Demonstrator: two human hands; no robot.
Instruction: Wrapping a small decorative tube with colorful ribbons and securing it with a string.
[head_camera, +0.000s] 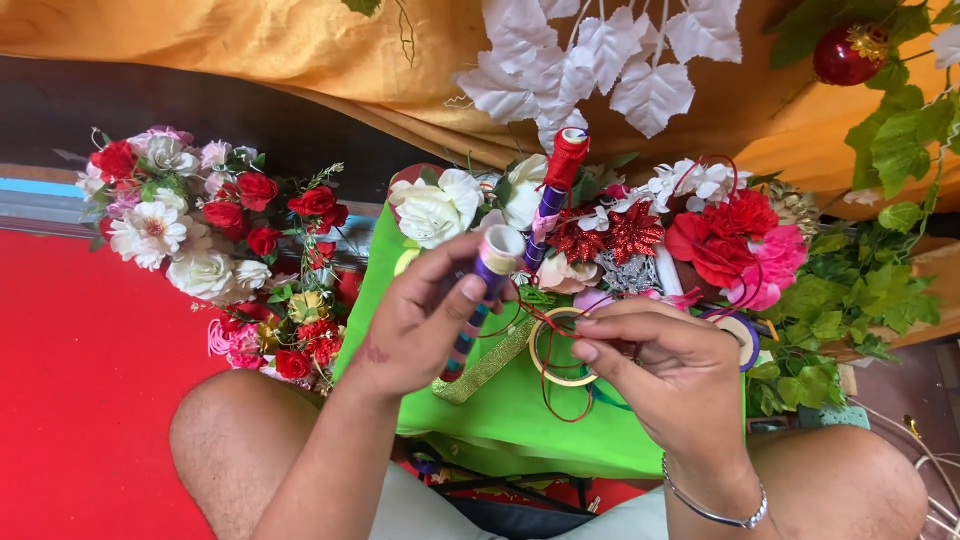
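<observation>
- tube (487, 285) in left hand (425, 320): purple wrap, cream end, red and teal bands lower
- cloth (520, 410): bright green
- thread (548, 345): red
- tape roll (556, 346): yellow-gold
- floor mat (80, 390): red
- drape (250, 45): orange-gold
- leaves (600, 55): white
- bouquet (200, 230): red, white, pink flowers

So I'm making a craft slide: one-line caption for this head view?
Left hand holds a ribbon-wrapped tube while right hand pinches red thread above artificial flowers on green cloth.

No packages, labels, signs, screens
</observation>
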